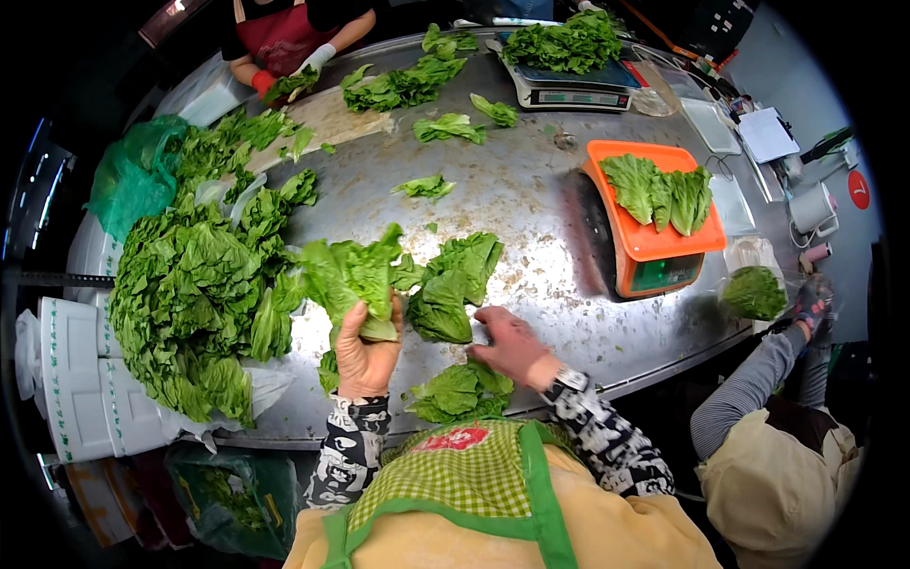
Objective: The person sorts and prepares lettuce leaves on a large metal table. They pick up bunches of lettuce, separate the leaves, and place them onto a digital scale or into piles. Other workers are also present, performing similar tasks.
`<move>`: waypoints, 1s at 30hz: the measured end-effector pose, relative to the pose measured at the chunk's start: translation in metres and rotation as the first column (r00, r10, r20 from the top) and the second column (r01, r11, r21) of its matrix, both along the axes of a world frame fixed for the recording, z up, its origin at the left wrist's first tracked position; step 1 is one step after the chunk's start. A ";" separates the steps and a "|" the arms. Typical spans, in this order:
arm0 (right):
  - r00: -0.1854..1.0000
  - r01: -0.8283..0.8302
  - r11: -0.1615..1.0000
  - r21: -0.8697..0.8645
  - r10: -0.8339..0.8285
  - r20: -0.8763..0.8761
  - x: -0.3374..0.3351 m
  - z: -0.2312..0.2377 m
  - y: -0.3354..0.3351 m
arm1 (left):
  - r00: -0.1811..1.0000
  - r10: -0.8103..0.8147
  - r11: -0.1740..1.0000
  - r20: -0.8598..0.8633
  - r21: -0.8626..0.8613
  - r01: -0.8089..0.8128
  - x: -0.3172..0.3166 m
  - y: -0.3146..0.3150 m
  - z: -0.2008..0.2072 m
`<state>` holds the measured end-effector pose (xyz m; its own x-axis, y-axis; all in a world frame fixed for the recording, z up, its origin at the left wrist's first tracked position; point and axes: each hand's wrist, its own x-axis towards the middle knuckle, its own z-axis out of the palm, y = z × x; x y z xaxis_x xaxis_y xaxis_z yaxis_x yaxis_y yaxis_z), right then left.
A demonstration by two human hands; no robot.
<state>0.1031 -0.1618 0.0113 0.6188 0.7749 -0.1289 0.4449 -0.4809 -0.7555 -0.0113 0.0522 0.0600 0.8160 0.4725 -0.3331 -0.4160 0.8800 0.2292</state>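
My left hand [368, 358] is closed round the pale stem end of a bunch of lettuce leaves [346, 270], held upright above the metal table. My right hand [515, 349] reaches in from the right with its fingers apart and nothing in them. Its fingertips are close beside a darker green lettuce bunch [445, 302] lying on the table; I cannot tell whether they touch it. Nearer to me, another lettuce bunch [460, 391] rests at the table's front edge. On the left rises a big heap of lettuce [194, 294].
An orange tray [654, 248] with lettuce sits on a scale at the right; another scale [578, 95] carries lettuce at the back. Bagged lettuce [755, 292] lies at the right edge, by a person in striped sleeves [744, 379]. Across the table, a gloved person [284, 47] handles leaves. White foam boxes [76, 379] stand left.
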 end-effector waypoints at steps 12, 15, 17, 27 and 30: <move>0.819 0.497 0.721 0.483 -0.206 -0.535 -0.001 0.028 0.020 | 0.992 -0.064 0.998 -0.107 0.021 0.066 0.013 -0.017 -0.006; 0.614 0.634 0.608 0.478 -0.020 -0.789 0.008 0.055 0.011 | 0.986 -0.051 0.987 -0.158 0.140 0.074 0.021 -0.031 -0.007; 0.444 0.687 0.598 0.414 0.106 -0.890 0.007 0.074 0.008 | 0.987 -0.025 0.961 -0.160 0.267 0.068 0.031 -0.042 -0.007; 0.823 0.540 0.803 0.252 -0.566 0.042 0.054 -0.054 -0.038 | 0.972 -0.040 0.916 -0.231 0.379 0.128 0.054 -0.067 0.011; 0.635 0.372 0.865 0.336 -0.501 0.588 0.030 0.014 -0.025 | 0.964 -0.043 0.905 -0.262 0.399 0.149 0.053 -0.069 0.004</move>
